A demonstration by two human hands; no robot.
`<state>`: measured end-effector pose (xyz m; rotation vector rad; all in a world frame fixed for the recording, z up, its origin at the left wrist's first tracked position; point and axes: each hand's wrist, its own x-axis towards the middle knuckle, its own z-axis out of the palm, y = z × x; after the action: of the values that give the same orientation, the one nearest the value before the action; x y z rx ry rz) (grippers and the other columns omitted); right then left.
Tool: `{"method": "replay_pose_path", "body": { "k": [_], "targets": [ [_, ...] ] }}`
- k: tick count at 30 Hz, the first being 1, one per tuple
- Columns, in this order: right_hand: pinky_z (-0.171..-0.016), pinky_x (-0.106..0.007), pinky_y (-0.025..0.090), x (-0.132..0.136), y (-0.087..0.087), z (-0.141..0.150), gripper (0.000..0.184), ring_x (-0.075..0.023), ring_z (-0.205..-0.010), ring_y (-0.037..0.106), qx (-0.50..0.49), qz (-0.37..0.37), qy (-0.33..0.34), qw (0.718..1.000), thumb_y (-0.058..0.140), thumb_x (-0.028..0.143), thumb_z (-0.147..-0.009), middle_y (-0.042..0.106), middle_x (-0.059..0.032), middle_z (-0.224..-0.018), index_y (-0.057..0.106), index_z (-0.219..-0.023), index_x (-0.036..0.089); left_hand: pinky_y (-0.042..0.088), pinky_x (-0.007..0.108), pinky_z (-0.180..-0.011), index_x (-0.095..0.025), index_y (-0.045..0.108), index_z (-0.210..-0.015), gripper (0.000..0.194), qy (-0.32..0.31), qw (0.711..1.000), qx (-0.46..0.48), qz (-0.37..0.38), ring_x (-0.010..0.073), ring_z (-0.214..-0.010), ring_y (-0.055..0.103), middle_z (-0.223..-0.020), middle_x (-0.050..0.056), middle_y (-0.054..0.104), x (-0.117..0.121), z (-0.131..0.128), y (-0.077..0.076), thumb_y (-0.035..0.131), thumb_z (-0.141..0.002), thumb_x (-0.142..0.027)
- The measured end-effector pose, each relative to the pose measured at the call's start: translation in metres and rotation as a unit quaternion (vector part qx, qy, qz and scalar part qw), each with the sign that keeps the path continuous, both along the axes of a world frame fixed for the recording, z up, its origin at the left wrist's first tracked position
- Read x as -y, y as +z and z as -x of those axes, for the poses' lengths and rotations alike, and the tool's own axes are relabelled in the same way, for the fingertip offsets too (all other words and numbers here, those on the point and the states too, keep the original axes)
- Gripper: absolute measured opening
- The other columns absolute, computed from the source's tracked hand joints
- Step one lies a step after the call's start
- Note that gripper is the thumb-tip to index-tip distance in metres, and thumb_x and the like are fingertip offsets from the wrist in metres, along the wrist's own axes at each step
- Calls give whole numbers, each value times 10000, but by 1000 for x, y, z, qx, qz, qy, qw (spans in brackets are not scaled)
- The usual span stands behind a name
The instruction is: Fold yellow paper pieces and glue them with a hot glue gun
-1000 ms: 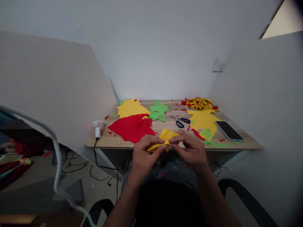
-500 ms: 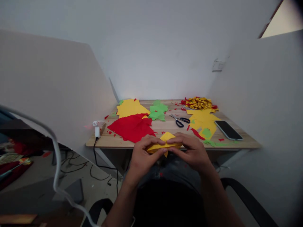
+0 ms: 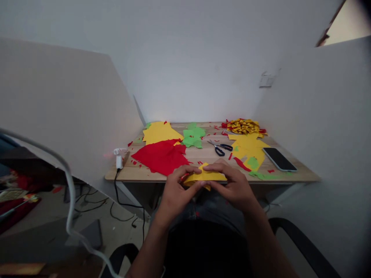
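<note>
Both my hands pinch one folded yellow paper piece just in front of the wooden table's near edge. My left hand grips its left end with thumb below and fingers above. My right hand closes over its right end. The paper lies nearly flat between them, above my lap.
On the table lie red paper, yellow paper, green scraps, scissors, cut yellow paper, a pile of small folded pieces and a phone. White partitions flank the table. Cables hang at left.
The yellow paper has been folded flatter, from a raised flap to a low strip, and my hands have shifted slightly toward the table edge while staying pinched on it.
</note>
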<state>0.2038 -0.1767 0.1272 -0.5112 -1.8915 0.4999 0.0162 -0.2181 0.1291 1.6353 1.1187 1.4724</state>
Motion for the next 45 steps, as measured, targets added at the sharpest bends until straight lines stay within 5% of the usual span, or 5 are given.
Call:
{"method": "replay_pose_path", "body": {
  "k": [12, 22, 29, 37, 45],
  "targets": [
    [-711, -283, 508, -5, 4, 5, 92, -147, -786, 639, -5, -77, 8, 997, 719, 150, -879, 730, 3, -805, 719, -916, 234, 507, 228, -757, -181, 703, -852, 201, 38, 988, 141, 57, 132, -796, 640, -829, 13, 693, -3, -2, 1, 808, -766, -329],
    [-658, -308, 531, -5, 6, 2, 109, -165, -732, 662, -11, -133, -25, 991, 733, 177, -869, 729, -3, -763, 758, -909, 275, 482, 222, -690, -170, 716, -816, 229, -13, 984, 149, 101, 122, -744, 603, -801, 22, 679, 0, -4, 5, 840, -739, -346],
    [-689, -282, 522, -4, 6, 2, 93, -149, -785, 634, -33, -127, -3, 991, 755, 163, -858, 672, -25, -829, 775, -894, 246, 438, 199, -604, -175, 681, -981, 374, -85, 950, 247, 172, 89, -614, 567, -709, -12, 636, 2, -6, 2, 838, -755, -428],
    [-671, -285, 547, -2, 8, 5, 13, -159, -786, 665, -30, -85, 30, 995, 756, 251, -872, 693, -27, -824, 764, -883, 254, 404, 175, -583, -184, 604, -993, 370, -103, 960, 211, 154, 74, -585, 510, -674, -37, 606, 6, -8, 4, 809, -799, -424],
    [-667, -270, 564, -1, 8, 0, 173, -148, -746, 688, -2, -71, 59, 996, 742, 215, -878, 743, -20, -815, 775, -1037, 275, 425, 195, -653, -171, 647, -918, 316, -75, 976, 168, 116, 101, -711, 541, -797, 1, 614, 5, -8, 4, 782, -817, -438]
  ]
}}
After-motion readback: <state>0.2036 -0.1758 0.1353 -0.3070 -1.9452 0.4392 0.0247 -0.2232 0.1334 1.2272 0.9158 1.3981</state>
